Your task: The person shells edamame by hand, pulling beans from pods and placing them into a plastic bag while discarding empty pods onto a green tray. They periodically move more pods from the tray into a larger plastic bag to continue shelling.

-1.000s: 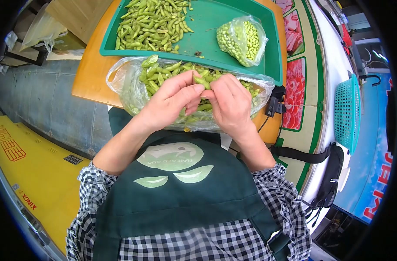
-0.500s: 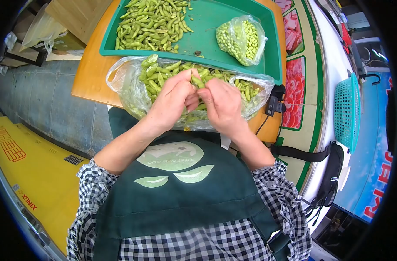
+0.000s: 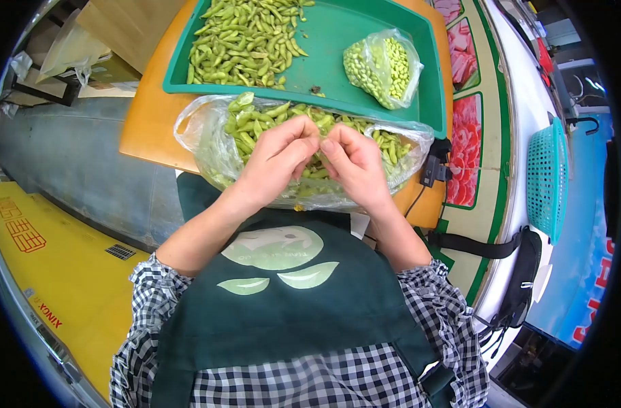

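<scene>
Above a clear plastic bag [image 3: 208, 153] of green edamame pods [image 3: 248, 126], both of my hands are closed in a pinch, their fingertips almost touching. My left hand [image 3: 281, 158] and my right hand [image 3: 354, 163] grip a green edamame pod [image 3: 322, 135] between thumbs and forefingers; the fingers hide most of it. Just beyond the bag lies a green tray [image 3: 324, 41]. It carries a heap of loose pods [image 3: 246, 47] on its left side and a small clear bag of shelled beans [image 3: 385, 68] on its right.
The wooden table [image 3: 150, 129] holds the tray and the pod bag. Near its right edge sits a black plug with a cable [image 3: 433, 170]. A teal basket [image 3: 547, 180] hangs at far right, above a black bag [image 3: 521, 279]. A yellow panel [image 3: 58, 272] stands at lower left.
The pod between my fingertips showed plainly before and is now mostly covered. My fingertips have shifted slightly, and the whole view has moved a little.
</scene>
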The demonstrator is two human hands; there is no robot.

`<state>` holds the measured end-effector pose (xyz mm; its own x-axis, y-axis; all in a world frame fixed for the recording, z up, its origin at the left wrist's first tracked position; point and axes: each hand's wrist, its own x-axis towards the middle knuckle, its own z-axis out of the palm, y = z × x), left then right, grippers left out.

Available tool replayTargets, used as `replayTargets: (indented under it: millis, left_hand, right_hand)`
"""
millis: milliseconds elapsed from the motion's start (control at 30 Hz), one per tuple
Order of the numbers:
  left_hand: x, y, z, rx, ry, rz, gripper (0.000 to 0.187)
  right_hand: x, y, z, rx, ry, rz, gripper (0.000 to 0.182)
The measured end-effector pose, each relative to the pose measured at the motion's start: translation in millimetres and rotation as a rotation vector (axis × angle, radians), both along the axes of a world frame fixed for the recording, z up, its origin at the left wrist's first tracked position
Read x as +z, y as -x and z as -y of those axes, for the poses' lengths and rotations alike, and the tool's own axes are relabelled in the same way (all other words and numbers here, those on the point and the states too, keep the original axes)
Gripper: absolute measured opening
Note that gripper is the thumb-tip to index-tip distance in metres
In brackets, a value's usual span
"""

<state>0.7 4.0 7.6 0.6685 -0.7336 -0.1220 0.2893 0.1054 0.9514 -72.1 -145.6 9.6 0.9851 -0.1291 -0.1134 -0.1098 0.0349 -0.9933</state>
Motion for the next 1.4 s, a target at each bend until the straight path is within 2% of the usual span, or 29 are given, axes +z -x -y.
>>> replayTargets:
  millis: [33,67,100,167,233,333,367,433,567,633,733,833,900,967,1033,1067,1133,1200,1267,1367,1400]
  left_hand:
    - [3,1,3,0.077,0.035,0.026,0.023]
    - [4,1,4,0.059,0.052,0.022,0.024]
    - [3,-2,2,0.064,0.046,0.030,0.024]
    - [2,-7,-1,-0.080,0.003,0.127,0.023]
    - [2,-8,-1,-0.076,0.003,0.151,0.022]
    - [6,-8,-1,-0.128,0.018,-0.239,0.020]
    - [5,-7,1,-0.127,0.011,-0.232,0.020]
    - [-2,-7,4,-0.108,0.126,-0.391,0.020]
    - [-3,-5,12,-0.049,0.124,-0.441,0.020]
    - [-4,-6,15,-0.054,0.120,-0.440,0.020]
    - [-3,-8,17,-0.039,0.131,-0.506,0.021]
    - [-6,-8,17,-0.010,0.052,-0.375,0.022]
    - [-6,-7,16,-0.013,0.019,-0.310,0.022]
    - [-6,-6,17,0.098,-0.070,-0.139,0.023]
    - [-2,-8,17,0.079,-0.094,-0.081,0.022]
    - [0,-8,17,0.066,-0.110,-0.030,0.021]
    - [5,-9,16,0.020,-0.109,0.015,0.020]
    - [5,-13,13,-0.024,-0.108,0.061,0.019]
    - [1,-17,8,-0.105,-0.203,0.260,0.018]
    - [5,-19,3,-0.185,-0.239,0.376,0.017]
    - [4,-19,2,-0.186,-0.240,0.376,0.017]
  right_hand:
    - [-3,0,2,-0.022,0.112,0.029,0.032]
    - [-3,1,7,0.031,0.272,0.044,0.028]
    - [-2,2,6,0.035,0.266,0.051,0.028]
    - [3,4,2,0.090,0.247,-0.021,0.024]
    - [6,6,-2,0.098,0.211,-0.009,0.022]
    - [5,9,-4,0.108,0.168,-0.014,0.023]
    - [3,9,-4,0.082,0.108,-0.018,0.024]
    - [-3,9,-6,0.054,0.038,-0.012,0.025]
    - [-11,7,-5,-0.022,-0.043,-0.033,0.028]
    - [-7,6,-5,-0.066,-0.252,-0.130,0.024]
    - [-8,6,-1,-0.058,-0.406,-0.139,0.020]
    - [-6,7,7,-0.021,-0.489,-0.143,0.017]
    - [-2,8,10,-0.017,-0.410,-0.208,0.015]
    - [-2,10,13,-0.017,-0.422,-0.209,0.015]
    - [-4,11,15,0.009,-0.159,-0.131,0.018]
    - [-4,11,14,0.004,-0.164,-0.130,0.018]
    - [-1,11,12,-0.016,0.214,0.015,0.020]
    - [7,12,13,0.002,0.267,0.033,0.019]
    - [11,13,13,0.023,0.317,0.049,0.019]
    - [17,15,11,0.018,0.380,0.074,0.016]
    - [24,15,9,0.028,0.496,0.131,0.016]
